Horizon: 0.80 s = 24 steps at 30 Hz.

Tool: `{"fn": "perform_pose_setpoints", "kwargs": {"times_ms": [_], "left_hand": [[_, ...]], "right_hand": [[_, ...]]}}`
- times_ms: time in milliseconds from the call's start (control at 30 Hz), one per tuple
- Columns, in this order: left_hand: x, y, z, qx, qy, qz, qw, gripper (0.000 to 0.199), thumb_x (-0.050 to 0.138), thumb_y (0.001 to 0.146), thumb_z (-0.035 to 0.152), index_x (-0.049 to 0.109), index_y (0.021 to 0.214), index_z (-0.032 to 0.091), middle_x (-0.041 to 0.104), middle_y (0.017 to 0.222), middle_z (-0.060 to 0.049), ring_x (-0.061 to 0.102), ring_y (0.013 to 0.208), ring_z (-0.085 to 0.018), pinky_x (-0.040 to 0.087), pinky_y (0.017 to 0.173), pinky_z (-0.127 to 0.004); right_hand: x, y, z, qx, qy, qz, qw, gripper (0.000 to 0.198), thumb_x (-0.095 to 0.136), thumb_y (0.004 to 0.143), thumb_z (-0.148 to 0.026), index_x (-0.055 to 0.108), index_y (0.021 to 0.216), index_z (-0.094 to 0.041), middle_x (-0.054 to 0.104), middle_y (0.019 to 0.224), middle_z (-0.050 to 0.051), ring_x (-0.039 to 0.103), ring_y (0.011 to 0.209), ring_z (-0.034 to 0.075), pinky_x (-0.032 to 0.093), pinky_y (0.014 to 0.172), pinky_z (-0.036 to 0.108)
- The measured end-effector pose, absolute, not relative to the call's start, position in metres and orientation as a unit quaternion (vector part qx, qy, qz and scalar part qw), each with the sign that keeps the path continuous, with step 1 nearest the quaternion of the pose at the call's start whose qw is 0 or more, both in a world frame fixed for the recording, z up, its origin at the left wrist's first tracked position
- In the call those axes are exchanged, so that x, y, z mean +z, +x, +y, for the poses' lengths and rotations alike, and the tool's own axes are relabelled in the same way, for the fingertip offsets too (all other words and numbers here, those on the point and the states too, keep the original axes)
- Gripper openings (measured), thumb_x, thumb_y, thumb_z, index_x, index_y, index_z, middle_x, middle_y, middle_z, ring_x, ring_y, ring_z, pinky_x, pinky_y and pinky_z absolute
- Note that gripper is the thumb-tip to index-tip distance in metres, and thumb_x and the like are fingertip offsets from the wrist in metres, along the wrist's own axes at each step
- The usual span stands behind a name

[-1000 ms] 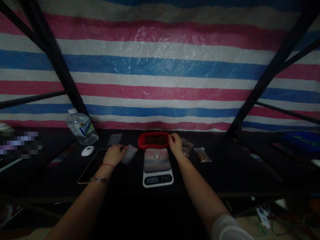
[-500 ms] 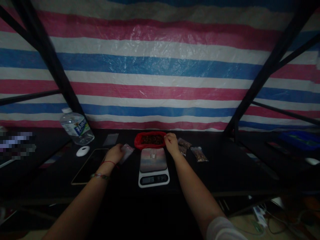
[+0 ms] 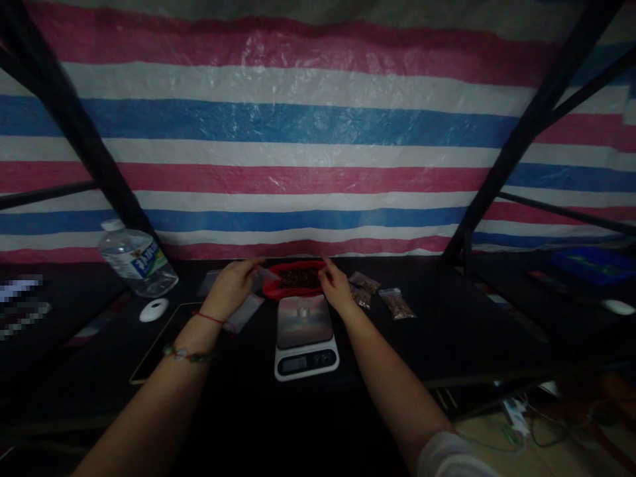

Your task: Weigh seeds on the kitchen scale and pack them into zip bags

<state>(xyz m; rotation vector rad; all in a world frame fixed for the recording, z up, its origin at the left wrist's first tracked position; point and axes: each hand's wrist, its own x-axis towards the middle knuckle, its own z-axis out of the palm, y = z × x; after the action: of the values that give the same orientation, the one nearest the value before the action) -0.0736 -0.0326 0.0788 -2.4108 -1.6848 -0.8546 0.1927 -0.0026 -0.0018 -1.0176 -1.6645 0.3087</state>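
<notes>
Clear plastic, a small zip bag (image 3: 262, 273), is pinched in my left hand (image 3: 229, 286) beside the red bowl (image 3: 298, 278). My right hand (image 3: 334, 286) is reaching its rim, fingers loosely curled, holding nothing I can see.

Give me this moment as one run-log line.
left hand: pinching small clear bag beside red bag | right hand: at red bag's right edge | scale: in front

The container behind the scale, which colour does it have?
Red. The container holds dark brown pieces; the head view shows it, between both hands, just behind the scale.
</notes>
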Motion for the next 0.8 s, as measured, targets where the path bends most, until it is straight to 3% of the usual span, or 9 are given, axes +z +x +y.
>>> {"fn": "perform_pose_setpoints", "kwargs": {"times_ms": [167,267,367,467,533,633,800], "left_hand": [[0.089,-0.021,-0.003,-0.222,-0.871,-0.432,0.072,0.038,0.045,0.086,0.016,0.063,0.118,0.019,0.069,0.113,-0.010,0.063,0.099,-0.023,0.047,0.091,-0.037],[0.087,0.000,0.012,-0.207,-0.892,-0.393,0.082,0.038,0.047,0.085,0.013,0.064,0.117,0.020,0.070,0.105,-0.008,0.063,0.093,-0.022,0.047,0.086,-0.036],[0.083,0.010,0.020,-0.248,-0.897,-0.358,0.074,0.032,0.050,0.085,0.015,0.066,0.113,0.020,0.070,0.102,-0.007,0.061,0.094,-0.022,0.046,0.088,-0.036],[0.072,0.008,0.019,-0.384,-0.845,-0.361,0.087,0.027,0.053,0.086,0.021,0.065,0.109,0.017,0.068,0.108,-0.009,0.058,0.104,-0.023,0.042,0.096,-0.040],[0.060,0.004,0.015,-0.460,-0.802,-0.373,0.081,0.021,0.054,0.086,0.024,0.066,0.101,0.016,0.068,0.102,-0.009,0.059,0.101,-0.023,0.044,0.093,-0.039],[0.038,-0.001,0.009,-0.460,-0.814,-0.356,0.015,0.017,0.053,0.086,0.026,0.068,0.089,0.017,0.069,0.086,-0.006,0.063,0.082,-0.018,0.050,0.078,-0.032],[0.019,-0.002,0.004,-0.466,-0.823,-0.318,-0.063,0.021,0.054,0.088,0.032,0.071,0.090,0.019,0.072,0.085,-0.005,0.065,0.078,-0.015,0.053,0.074,-0.028]], "right_hand": [[0.004,0.188,-0.008,0.137,-0.389,-0.751,0.516,0.041,0.065,0.079,-0.026,0.064,0.119,-0.022,0.070,0.097,0.006,0.064,0.081,0.017,0.052,0.077,0.030],[0.004,0.187,-0.008,0.134,-0.412,-0.756,0.491,0.021,0.064,0.079,-0.022,0.073,0.097,-0.022,0.073,0.090,0.005,0.066,0.079,0.018,0.051,0.076,0.030],[0.003,0.187,-0.006,0.137,-0.431,-0.749,0.484,0.016,0.059,0.078,-0.018,0.074,0.084,-0.021,0.074,0.083,0.004,0.066,0.076,0.018,0.050,0.074,0.029],[0.001,0.186,-0.004,0.153,-0.455,-0.713,0.510,0.015,0.058,0.076,-0.019,0.073,0.081,-0.020,0.073,0.078,0.003,0.065,0.068,0.017,0.050,0.067,0.027],[0.001,0.186,-0.003,0.168,-0.466,-0.686,0.533,0.014,0.058,0.076,-0.021,0.071,0.079,-0.019,0.071,0.074,0.002,0.063,0.064,0.016,0.049,0.062,0.026],[0.000,0.183,-0.005,0.185,-0.457,-0.668,0.557,0.012,0.057,0.078,-0.024,0.068,0.078,-0.019,0.069,0.071,0.002,0.062,0.063,0.016,0.048,0.060,0.026],[0.003,0.176,-0.014,0.206,-0.422,-0.676,0.568,0.011,0.055,0.082,-0.025,0.065,0.080,-0.020,0.068,0.073,0.002,0.063,0.066,0.016,0.049,0.064,0.027]]}}
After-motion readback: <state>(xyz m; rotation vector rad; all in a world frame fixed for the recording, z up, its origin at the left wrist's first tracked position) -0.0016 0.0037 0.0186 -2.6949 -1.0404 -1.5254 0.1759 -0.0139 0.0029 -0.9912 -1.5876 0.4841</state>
